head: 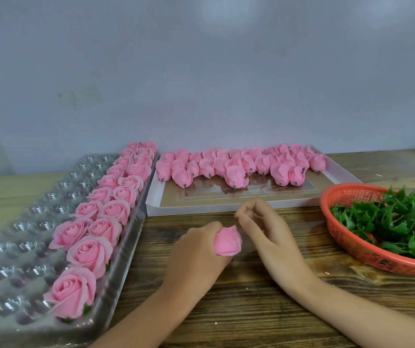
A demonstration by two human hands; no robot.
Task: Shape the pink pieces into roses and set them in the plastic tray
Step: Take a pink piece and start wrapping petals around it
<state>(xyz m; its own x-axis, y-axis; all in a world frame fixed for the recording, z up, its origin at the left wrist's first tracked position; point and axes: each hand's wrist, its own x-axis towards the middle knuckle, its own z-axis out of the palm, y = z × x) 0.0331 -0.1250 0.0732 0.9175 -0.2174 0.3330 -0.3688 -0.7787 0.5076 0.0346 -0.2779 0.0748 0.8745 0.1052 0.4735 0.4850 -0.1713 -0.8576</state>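
Observation:
My left hand (198, 247) grips a closed pink bud (227, 241) above the wooden table, its petals pointing right. Just to the bud's right, my right hand (259, 219) hovers with its fingertips curled together; I cannot tell whether they pinch anything. The clear plastic tray (25, 222) lies at the left, with several shaped pink roses (106, 209) in two rows along its right side. Several unshaped pink buds (239, 164) lie in a row on a white cardboard tray (226, 205) at the back.
An orange plastic basket (351, 244) of green leaf pieces (402, 222) stands at the right edge. A grey wall runs behind the table. Bare wooden tabletop (251, 310) shows between and in front of my arms.

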